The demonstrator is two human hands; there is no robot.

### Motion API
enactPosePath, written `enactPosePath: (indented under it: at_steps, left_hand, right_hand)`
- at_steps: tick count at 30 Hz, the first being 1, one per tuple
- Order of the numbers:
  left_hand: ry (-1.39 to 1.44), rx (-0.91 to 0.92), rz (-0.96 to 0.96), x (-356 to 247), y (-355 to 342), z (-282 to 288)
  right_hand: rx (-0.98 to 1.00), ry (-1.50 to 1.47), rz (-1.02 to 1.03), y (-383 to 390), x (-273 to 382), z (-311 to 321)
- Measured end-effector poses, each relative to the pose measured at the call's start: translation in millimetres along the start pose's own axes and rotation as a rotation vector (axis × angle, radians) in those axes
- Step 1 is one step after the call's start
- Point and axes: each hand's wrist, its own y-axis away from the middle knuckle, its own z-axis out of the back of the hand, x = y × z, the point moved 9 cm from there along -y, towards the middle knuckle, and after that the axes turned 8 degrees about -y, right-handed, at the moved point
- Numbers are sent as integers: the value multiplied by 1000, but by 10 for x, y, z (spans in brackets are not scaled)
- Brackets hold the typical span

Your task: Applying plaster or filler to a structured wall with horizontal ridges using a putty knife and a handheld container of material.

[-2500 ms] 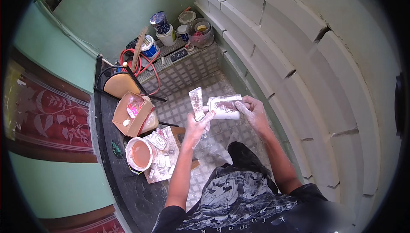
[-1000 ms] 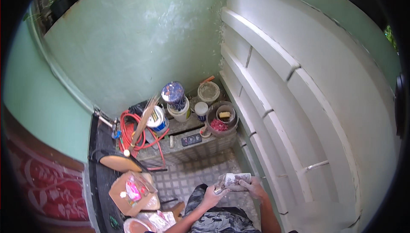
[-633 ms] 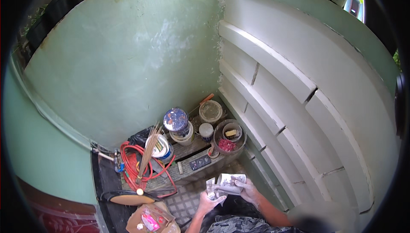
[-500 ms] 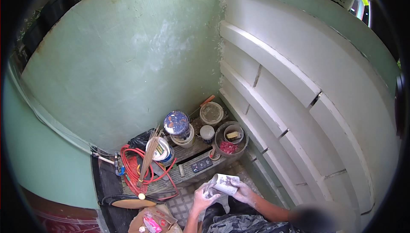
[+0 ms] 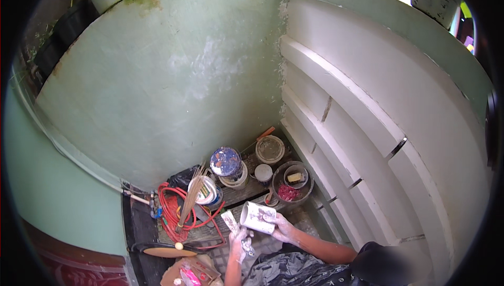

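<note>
My right hand [image 5: 286, 229] is wrapped around a white cylindrical cup [image 5: 256, 218], smeared with grey and tilted so that its round mouth faces left. To the left of the cup, my left hand [image 5: 238, 240] is closed on a flat, pale, smudged strip [image 5: 230, 223] that sticks up from the fingers; its exact kind is unclear. A crumpled greyish-white bit [image 5: 247, 246] hangs beside the same hand. Whitish powder or paste coats both hands.
Ahead on a wooden bench stand several paint buckets [image 5: 226, 161], a grey basin [image 5: 310, 191] with a pink-red heap, red hose [image 5: 167, 223] and a bundle of thin sticks [image 5: 190, 199]. Cardboard [image 5: 176, 274] lies lower left. A white ridged wall [image 5: 336, 128] rises at right.
My left hand has come away from the cup and lowered to its left, with the flat strip now showing upright. The cup has moved slightly left and up, turning its mouth leftward.
</note>
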Motion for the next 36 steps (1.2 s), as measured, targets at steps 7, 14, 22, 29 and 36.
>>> enactPosePath:
  at_steps: [7, 14, 22, 29, 36]
  left_hand:
    - [-115, -147, -73, 32, -29, -325]
    - [3, -247, 0, 191, 23, -200]
    - [-407, -272, -365, 79, 200, 166]
    - [-357, -540, -476, 10, 466, 402]
    - [-288, -554, -245, 239, 571, 297]
  right_hand:
    - [-146, 868, 381, 45, 553, -87]
    - [45, 1113, 518, 180, 443, -392]
    - [25, 296, -72, 67, -172, -194]
    - [-6, 164, -228, -48, -341, -383]
    - [-33, 649, 34, -195, 0, -432]
